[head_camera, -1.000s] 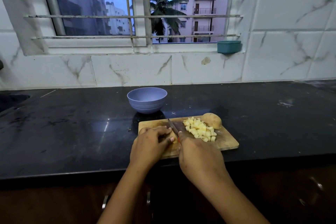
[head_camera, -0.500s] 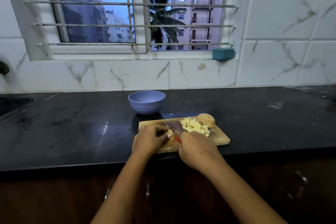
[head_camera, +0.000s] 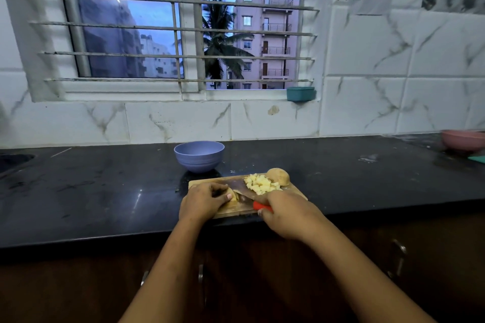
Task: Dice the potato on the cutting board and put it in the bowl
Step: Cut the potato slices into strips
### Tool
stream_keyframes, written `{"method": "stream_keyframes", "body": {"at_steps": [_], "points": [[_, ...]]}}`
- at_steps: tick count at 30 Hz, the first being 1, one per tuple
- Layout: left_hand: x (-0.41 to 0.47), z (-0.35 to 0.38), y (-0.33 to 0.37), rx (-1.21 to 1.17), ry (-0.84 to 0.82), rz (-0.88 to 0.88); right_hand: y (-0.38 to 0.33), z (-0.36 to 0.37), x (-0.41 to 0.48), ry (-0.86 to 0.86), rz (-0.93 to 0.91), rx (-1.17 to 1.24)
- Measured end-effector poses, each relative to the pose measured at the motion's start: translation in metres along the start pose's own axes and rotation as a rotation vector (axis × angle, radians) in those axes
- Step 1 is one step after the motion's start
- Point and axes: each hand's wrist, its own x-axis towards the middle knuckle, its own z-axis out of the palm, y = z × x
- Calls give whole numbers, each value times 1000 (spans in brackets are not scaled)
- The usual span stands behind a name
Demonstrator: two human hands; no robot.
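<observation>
Fingers of the left hand [head_camera: 203, 200] curl onto a potato piece [head_camera: 233, 197], pinning it for the cut. The right hand [head_camera: 286, 211] wraps the knife [head_camera: 240, 187] handle, blade just beside those fingertips. I judge the diced pile [head_camera: 261, 183] and uncut half [head_camera: 278, 177] were parked at the board's [head_camera: 296, 191] far end for cutting room; the bowl [head_camera: 199, 156] sits just behind.

Dim dusk light from the window [head_camera: 183, 29]; edges bend, hands slightly blurred.

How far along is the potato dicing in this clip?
Partly done. A pile of dice sits on the cutting board. In hand: the left hand holds a potato piece while the right hand grips the knife beside it. Left: an uncut potato chunk behind the pile, and moving everything to the bowl, which shows no dice.
</observation>
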Motion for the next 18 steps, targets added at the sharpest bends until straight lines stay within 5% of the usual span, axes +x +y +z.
{"method": "stream_keyframes", "body": {"at_steps": [7,18], "points": [[-6,0,2,32,48,26,5,9,21,46,-29,313],[-10,-1,6,42,120,19,12,11,10,-43,104,453]]}}
